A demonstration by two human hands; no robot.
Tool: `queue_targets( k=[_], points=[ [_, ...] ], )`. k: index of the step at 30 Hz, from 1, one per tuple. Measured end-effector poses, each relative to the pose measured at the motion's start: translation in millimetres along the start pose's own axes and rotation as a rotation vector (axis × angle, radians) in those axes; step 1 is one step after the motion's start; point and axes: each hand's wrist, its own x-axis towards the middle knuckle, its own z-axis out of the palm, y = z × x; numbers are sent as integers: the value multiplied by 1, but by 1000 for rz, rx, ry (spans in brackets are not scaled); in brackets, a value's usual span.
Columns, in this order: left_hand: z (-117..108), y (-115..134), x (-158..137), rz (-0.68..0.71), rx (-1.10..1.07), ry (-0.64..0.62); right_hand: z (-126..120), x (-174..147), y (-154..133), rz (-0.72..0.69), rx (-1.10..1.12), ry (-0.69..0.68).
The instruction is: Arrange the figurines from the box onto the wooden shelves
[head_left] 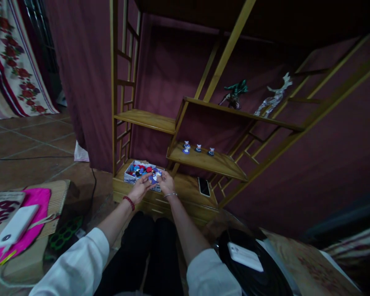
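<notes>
One purple-and-white figurine (155, 176) is held over the open box (130, 178).
Left hand (141, 189) and right hand (167, 183) pinch it between their fingertips, partly blocking the box's right end. Right of the box: one phone (204, 187) on the cabinet top (185, 186). Above-right of the box: four small figures (198, 148) on a shelf (206, 161); higher, two statues (235, 94).
</notes>
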Motion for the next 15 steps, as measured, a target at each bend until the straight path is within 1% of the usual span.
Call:
queue_targets(
  k=[8,15],
  points=[
    [7,11,-39,74,-25,-106,-11,-32,-23,-78,124,12],
    [18,16,-81,152,-58,-131,-20,-73,-49,-124,176,61]
  ],
)
